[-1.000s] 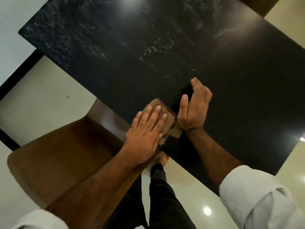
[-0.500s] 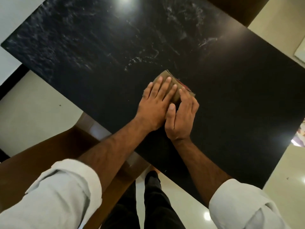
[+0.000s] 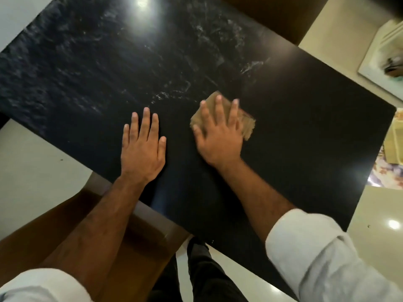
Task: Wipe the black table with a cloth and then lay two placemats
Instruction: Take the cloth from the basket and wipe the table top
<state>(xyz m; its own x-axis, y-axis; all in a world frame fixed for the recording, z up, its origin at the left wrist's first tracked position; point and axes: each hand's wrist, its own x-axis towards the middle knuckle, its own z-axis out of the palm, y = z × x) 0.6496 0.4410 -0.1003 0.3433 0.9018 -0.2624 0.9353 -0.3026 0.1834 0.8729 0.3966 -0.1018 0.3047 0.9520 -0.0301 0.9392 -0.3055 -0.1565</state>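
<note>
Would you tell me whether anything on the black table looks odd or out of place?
Nothing looks spilled or broken, but whitish streaks mark the far half of the black table, unlike the dark near part. The right hand presses the tan cloth beside them; the left hand lies flat.

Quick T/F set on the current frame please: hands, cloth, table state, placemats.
1. The right hand presses the cloth onto the black table with spread fingers. True.
2. The left hand is on the cloth too. False: it lies flat on bare table, apart from the cloth.
3. Two placemats lie on the table. False: none shows on the table.
4. Whitish streaks show on the table's far part, beyond the hands. True.
5. A brown chair stands at the table's near edge, below the left arm. True.
</note>
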